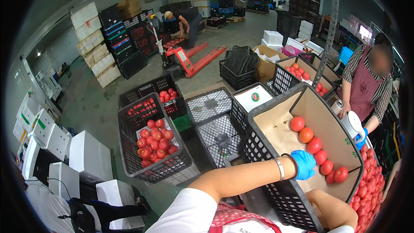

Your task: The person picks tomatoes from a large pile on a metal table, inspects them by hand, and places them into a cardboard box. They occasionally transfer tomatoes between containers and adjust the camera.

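My left hand, in a blue glove, reaches over the side of a large black plastic crate. Its fingers are curled close to a row of red tomatoes; whether anything is between them is hidden. Brown paper lines the crate, and the tomatoes lie along its right side. A bit of green stem rests on the paper. My right forearm bends at the crate's near end, and the hand itself is out of sight. Many more tomatoes are heaped beyond the crate's right wall.
Opposite, a co-worker has a gloved hand at a white handled object. A metal post rises behind the crate. To the left stands another tomato crate. A red pallet jack and a bending person are farther back.
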A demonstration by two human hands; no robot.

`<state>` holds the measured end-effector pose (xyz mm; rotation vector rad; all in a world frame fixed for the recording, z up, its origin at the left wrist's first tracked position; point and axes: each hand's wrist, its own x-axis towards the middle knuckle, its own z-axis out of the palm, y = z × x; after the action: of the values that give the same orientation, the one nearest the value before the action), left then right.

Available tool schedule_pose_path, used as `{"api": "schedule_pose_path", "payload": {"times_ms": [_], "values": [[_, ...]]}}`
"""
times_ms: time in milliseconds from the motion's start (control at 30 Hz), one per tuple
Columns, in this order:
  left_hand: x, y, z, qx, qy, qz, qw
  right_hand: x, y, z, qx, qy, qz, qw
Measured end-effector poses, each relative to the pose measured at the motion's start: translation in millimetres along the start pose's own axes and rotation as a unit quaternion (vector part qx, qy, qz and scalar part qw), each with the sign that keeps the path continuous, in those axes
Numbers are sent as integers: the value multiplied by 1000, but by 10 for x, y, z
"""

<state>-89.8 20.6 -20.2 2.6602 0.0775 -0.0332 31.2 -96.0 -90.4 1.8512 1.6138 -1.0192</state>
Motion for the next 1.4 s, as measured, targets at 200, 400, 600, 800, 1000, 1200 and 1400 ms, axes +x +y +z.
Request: {"api": "schedule_pose_path", "payload": {"times_ms": [200,400,600,800,1000,1200,1400], "values": [[14,-30,30,-8,-5,10,1000,-41,14,-19,-4,2,12,1000],[11,-21,12,-5,-23,9,1000,-65,24,49,-4,-3,19,1000],[6,-35,26,-17,-18,18,1000,-75,27,94,-2,-3,26,1000],[3,-41,41,-22,1,35,999,-101,43,114,-2,-5,35,999],[13,-48,54,-26,-2,39,999,-102,90,124,-8,-7,43,999],[-3,-38,51,-28,11,45,999,-123,126,122,-28,-10,62,998],[-19,-63,19,-41,-7,29,999,-25,222,104,-80,3,101,992]]}}
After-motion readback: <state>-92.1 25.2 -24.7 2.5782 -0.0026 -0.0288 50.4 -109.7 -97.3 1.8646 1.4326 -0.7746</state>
